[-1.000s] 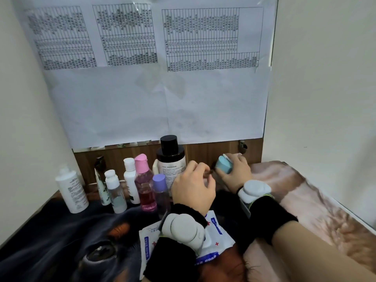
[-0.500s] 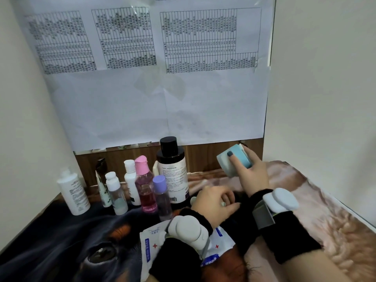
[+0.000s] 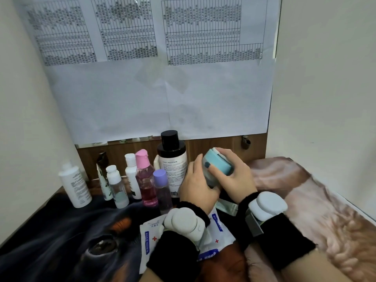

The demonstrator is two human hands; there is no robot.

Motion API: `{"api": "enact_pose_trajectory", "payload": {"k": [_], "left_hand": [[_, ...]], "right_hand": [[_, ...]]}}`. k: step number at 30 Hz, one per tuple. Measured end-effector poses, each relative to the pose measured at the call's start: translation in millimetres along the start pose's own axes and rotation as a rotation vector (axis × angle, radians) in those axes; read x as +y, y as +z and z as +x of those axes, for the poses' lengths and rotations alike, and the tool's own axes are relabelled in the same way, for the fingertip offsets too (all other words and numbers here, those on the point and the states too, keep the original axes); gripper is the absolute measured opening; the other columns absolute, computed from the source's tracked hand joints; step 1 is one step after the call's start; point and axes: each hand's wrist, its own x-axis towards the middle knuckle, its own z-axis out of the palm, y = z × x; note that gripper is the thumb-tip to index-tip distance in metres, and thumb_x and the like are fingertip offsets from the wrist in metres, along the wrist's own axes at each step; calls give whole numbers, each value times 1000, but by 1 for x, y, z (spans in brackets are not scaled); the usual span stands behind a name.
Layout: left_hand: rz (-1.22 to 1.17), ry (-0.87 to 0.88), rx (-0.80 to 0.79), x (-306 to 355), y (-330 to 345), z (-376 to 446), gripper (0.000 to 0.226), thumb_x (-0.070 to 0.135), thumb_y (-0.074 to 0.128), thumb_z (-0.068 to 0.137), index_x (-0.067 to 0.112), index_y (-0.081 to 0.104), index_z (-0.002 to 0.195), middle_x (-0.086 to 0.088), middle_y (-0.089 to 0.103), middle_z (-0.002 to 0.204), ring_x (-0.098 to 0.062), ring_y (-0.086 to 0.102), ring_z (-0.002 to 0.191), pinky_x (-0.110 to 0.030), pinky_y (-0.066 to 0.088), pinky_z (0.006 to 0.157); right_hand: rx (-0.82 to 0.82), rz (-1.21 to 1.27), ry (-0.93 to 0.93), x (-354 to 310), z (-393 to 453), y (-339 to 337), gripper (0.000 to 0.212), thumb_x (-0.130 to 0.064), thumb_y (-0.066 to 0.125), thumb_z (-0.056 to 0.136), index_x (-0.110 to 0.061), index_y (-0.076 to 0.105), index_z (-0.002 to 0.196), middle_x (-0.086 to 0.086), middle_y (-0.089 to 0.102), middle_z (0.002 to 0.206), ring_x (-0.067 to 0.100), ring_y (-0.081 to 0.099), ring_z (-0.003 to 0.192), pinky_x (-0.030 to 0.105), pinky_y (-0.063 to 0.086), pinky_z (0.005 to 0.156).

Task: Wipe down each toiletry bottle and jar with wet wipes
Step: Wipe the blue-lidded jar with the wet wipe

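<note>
We hold the blue jar (image 3: 218, 167) lifted above the tabletop (image 3: 61, 231), right hand (image 3: 234, 176) gripping its lid while the left hand (image 3: 198, 186) cups its base, seemingly pressing a wipe there, so every side can be reached.

- The right hand (image 3: 234, 176) gripped the blue-lidded jar (image 3: 217, 166), fingers curled over its far side and the thumb, nail painted dark, laid across the lid.
- The left hand (image 3: 198, 187) cupped the jar from its left and underneath, fingers wrapped round the base.
- Both wrists sat just below the jar, each in a black band carrying a white device.
</note>
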Motion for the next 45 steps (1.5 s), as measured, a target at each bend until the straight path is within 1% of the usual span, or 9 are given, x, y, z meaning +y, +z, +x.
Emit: {"api": "enact_pose_trajectory", "payload": {"k": [4,10,17,22,25,29,35,42,45], "left_hand": [[-118,-72,80,2,0,0,47,37,59,65,26,50,110,4,58,102,-22,59,92,-42,51,77],[-370,-213,6,2,-1,0,55,50,65,52,35,57,104,6,69,92,-15,66,89,-43,55,81],[-601,-227,-120,14,-4,0,49,29,82,59,26,65,105,5,72,97,-9,67,91,-31,55,86],[-858,-446,-33,11,-1,7,50,26,83,67,19,55,108,-5,68,102,-20,68,96,-42,55,90],[-974,-547,-3,10,0,8,42,27,78,75,13,57,109,-8,69,100,-22,69,94,-44,55,90],[-1064,-607,-16,14,0,8,37,29,68,84,6,56,111,-17,67,109,-27,67,100,-41,56,86],[-1200,-604,20,19,4,7,43,37,59,89,2,61,114,-22,67,110,-30,68,98,-33,58,73],[-1427,-569,62,26,1,8,38,22,56,92,3,52,125,-21,65,115,-24,69,95,-26,57,68],[-1387,-549,57,26,2,8,35,25,52,94,6,55,124,-15,69,111,-22,69,95,-26,57,71]], "right_hand": [[10,-15,-167,-10,-2,0,38,-40,61,81,-20,64,113,-5,65,110,3,58,106,25,47,93],[102,-142,-349,-18,0,-7,28,-32,53,87,-16,73,99,-14,68,99,4,53,109,14,40,95],[244,283,181,-8,12,-12,41,-37,38,100,-20,75,92,-4,74,93,12,68,91,31,54,82],[200,288,179,-11,6,-8,37,-33,40,101,-30,72,83,7,72,90,13,63,89,44,52,84],[171,267,99,-17,1,-6,30,-32,40,101,-39,70,99,-9,71,101,2,63,98,31,52,88],[124,157,-73,-25,-6,-6,28,-22,45,99,-23,68,115,-12,69,112,-7,60,105,15,46,89],[37,-73,-299,-25,-7,6,34,-22,42,95,-17,63,121,-13,61,118,-4,41,130,27,25,116],[97,105,79,-22,-5,4,41,-32,38,99,-20,49,137,-5,59,128,-2,49,113,23,40,103],[101,160,48,-21,-7,3,40,-30,42,99,-23,48,138,-12,54,134,-6,48,121,20,38,106]]}}
